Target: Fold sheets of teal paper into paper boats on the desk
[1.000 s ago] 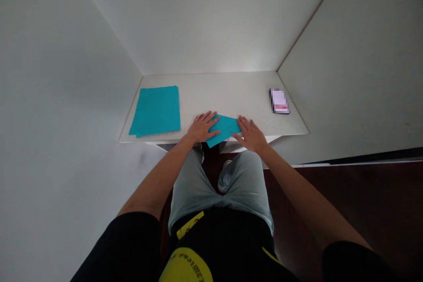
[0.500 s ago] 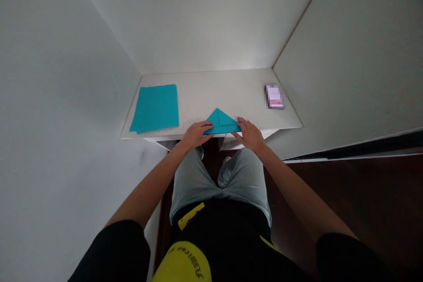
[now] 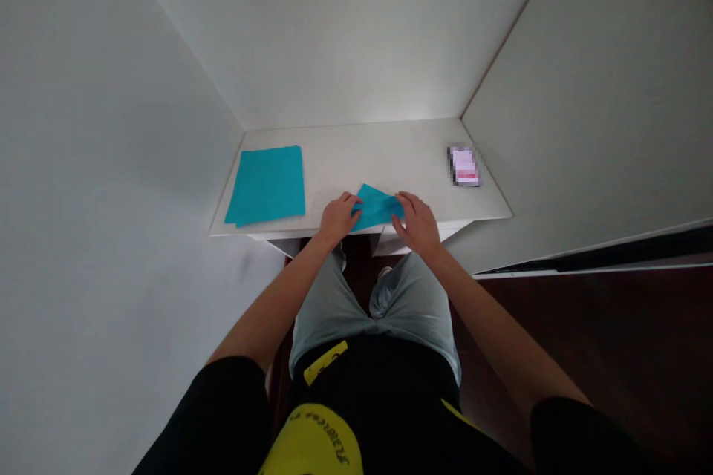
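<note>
Left hand (image 3: 338, 217), head view: pinching the left end of the folded paper (image 3: 375, 209).
Right hand (image 3: 419, 224): clasping its right end.
Folded paper: at the near edge of the table (image 3: 379, 152).
Paper risk: uneven pulling could skew it.

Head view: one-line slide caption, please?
Left hand and right hand at opposite ends of folded turquoise paper at the edge of the white desk, turquoise sheets to the left.

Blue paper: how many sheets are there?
At least 3: a folded sheet between left hand and right hand, two in the pile at the left of the desk; others may be hidden.
</note>
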Demonstrator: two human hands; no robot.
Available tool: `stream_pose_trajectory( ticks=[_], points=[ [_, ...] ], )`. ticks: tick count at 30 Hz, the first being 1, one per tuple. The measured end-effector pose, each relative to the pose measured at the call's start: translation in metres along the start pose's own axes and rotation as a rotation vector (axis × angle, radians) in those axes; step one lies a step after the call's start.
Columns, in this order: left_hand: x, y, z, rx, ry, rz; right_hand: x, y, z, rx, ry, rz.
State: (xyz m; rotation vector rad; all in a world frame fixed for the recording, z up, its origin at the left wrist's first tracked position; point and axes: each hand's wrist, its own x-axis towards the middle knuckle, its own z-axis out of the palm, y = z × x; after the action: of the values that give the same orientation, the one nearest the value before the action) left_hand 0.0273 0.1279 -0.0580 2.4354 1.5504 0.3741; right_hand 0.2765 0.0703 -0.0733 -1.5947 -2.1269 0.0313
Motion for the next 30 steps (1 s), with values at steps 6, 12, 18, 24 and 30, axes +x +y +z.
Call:
stream_pose_trajectory(
  ticks=[6, 12, 18, 24, 30],
  points=[
    [-0.009, 0.01, 0.004, 0.081, 0.081, 0.061, -0.009, -0.024, 0.029, 0.04, -0.177, -0.129],
    [-0.03, 0.021, 0.021, 0.126, 0.012, 0.184, -0.006, -0.021, 0.035, 0.04, -0.199, -0.12],
    [-0.041, 0.023, 0.034, 0.093, 0.044, 0.152, 0.002, -0.016, 0.028, 0.055, -0.159, -0.082],
    [-0.018, 0.028, 0.009, 0.13, 0.123, 0.05, 0.019, 0.005, 0.017, -0.001, -0.08, -0.032],
    [-0.012, 0.034, -0.004, 0.148, 0.04, 0.078, 0.02, 0.004, 0.005, -0.046, -0.06, -0.062]
  ],
)
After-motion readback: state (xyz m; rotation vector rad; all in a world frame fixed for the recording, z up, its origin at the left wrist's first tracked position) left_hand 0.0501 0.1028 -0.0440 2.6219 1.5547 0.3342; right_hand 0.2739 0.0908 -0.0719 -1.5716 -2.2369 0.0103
